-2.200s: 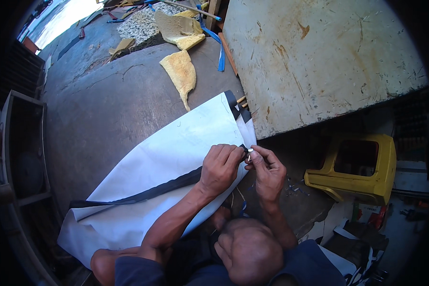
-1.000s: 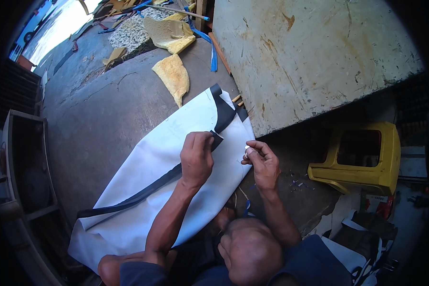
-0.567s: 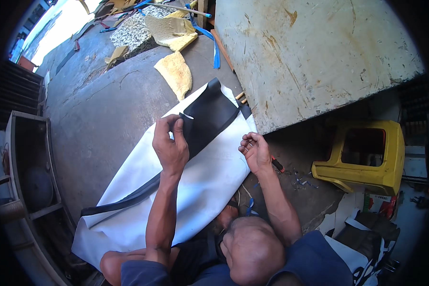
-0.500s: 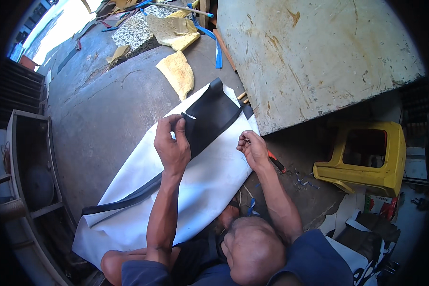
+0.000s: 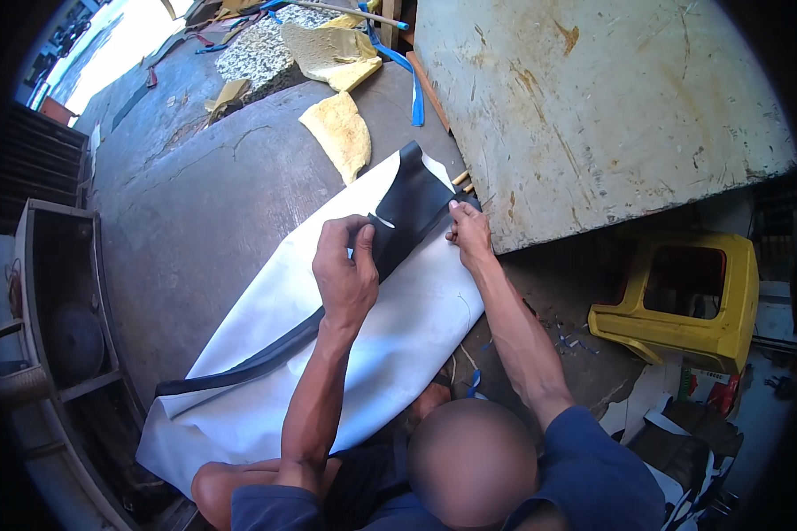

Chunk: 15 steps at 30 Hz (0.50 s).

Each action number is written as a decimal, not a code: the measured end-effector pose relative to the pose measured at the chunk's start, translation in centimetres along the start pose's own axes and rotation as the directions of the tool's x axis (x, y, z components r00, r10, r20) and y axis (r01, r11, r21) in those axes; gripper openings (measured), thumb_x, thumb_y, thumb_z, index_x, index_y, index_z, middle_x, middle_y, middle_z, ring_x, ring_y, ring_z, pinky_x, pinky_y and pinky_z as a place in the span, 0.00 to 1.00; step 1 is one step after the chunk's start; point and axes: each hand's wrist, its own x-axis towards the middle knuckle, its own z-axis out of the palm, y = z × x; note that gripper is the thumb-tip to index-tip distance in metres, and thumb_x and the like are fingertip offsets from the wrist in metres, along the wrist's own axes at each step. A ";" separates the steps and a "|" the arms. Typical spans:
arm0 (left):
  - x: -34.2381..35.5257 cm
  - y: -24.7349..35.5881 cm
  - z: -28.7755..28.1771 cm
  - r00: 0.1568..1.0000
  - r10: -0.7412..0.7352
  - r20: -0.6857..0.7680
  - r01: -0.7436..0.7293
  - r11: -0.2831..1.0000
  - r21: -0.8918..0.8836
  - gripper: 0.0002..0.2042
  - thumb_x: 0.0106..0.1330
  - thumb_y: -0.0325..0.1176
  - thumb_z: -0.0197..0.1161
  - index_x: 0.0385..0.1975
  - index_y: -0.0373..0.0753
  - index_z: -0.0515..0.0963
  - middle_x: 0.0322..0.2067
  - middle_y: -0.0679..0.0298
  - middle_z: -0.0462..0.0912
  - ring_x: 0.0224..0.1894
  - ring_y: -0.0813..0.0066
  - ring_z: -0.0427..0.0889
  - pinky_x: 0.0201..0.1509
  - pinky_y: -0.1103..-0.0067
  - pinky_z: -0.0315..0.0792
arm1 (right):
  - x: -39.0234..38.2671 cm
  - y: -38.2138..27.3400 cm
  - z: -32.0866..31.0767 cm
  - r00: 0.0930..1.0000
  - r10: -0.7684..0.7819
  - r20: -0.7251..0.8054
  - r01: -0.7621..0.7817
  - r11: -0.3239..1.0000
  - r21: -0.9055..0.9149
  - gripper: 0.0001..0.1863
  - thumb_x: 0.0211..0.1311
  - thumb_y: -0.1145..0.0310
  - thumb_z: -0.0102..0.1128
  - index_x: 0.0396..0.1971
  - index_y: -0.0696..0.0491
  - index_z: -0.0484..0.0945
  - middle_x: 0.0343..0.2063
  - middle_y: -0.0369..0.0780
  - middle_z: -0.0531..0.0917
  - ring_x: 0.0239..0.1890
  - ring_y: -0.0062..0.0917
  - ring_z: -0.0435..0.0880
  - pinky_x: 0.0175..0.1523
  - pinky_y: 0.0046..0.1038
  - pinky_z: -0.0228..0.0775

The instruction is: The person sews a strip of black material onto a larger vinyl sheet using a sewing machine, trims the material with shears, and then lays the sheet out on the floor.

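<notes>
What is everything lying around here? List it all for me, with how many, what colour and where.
white sheet: one, white, spread on the grey floor in front of the person
black strip: one, black, runs along the sheet and widens to a flap at its far end
foam pieces: several, yellow, on the floor beyond the sheet
board: one, pale and rust-stained, at the upper right
stool: one, yellow, on its side at the right
blue strap: one, blue, by the board's left edge
shelf unit: one, pale, at the left edge
left hand: pinches the black flap's near edge
right hand: holds the flap's corner by the board
</notes>
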 end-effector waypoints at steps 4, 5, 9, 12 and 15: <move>-0.4 0.5 -0.3 0.971 0.238 -0.034 -0.215 0.922 0.322 0.06 0.66 0.21 0.65 0.41 0.34 0.79 0.37 0.56 0.81 0.40 0.58 0.80 0.45 0.68 0.74 | -6.4 -2.1 0.0 0.927 -0.179 0.330 0.021 0.902 0.431 0.09 0.77 0.59 0.60 0.40 0.48 0.78 0.23 0.27 0.71 0.27 0.13 0.72 0.35 0.25 0.71; -1.0 1.1 0.0 0.973 0.229 0.031 -0.229 0.941 0.249 0.07 0.65 0.21 0.66 0.41 0.34 0.79 0.38 0.56 0.81 0.41 0.57 0.80 0.46 0.68 0.74 | -8.0 -3.0 -0.4 0.908 -0.212 0.361 0.016 0.879 0.476 0.07 0.77 0.61 0.59 0.41 0.48 0.79 0.24 0.27 0.72 0.28 0.13 0.72 0.36 0.24 0.71; -3.6 4.7 2.2 0.917 0.309 0.250 -0.308 0.950 -0.045 0.11 0.60 0.25 0.73 0.40 0.35 0.79 0.37 0.55 0.80 0.41 0.56 0.80 0.46 0.67 0.74 | -13.9 -6.4 -0.6 0.877 -0.302 0.375 0.062 0.843 0.534 0.06 0.79 0.66 0.56 0.44 0.50 0.81 0.27 0.27 0.75 0.32 0.11 0.72 0.41 0.21 0.69; -4.5 5.0 3.3 0.938 0.236 0.255 -0.213 0.970 -0.113 0.11 0.60 0.26 0.73 0.40 0.35 0.79 0.36 0.55 0.80 0.40 0.56 0.80 0.45 0.66 0.74 | -14.3 -5.8 -1.6 0.852 -0.373 0.368 0.122 0.824 0.553 0.12 0.80 0.65 0.52 0.52 0.55 0.79 0.31 0.29 0.78 0.32 0.13 0.71 0.43 0.20 0.65; -4.6 4.9 3.2 0.928 0.290 0.235 -0.269 0.956 -0.119 0.11 0.58 0.21 0.71 0.38 0.35 0.78 0.34 0.56 0.79 0.35 0.58 0.80 0.38 0.69 0.74 | -14.2 -5.6 -2.0 0.841 -0.395 0.369 0.153 0.829 0.538 0.13 0.81 0.62 0.52 0.51 0.55 0.79 0.29 0.29 0.75 0.31 0.13 0.69 0.40 0.22 0.67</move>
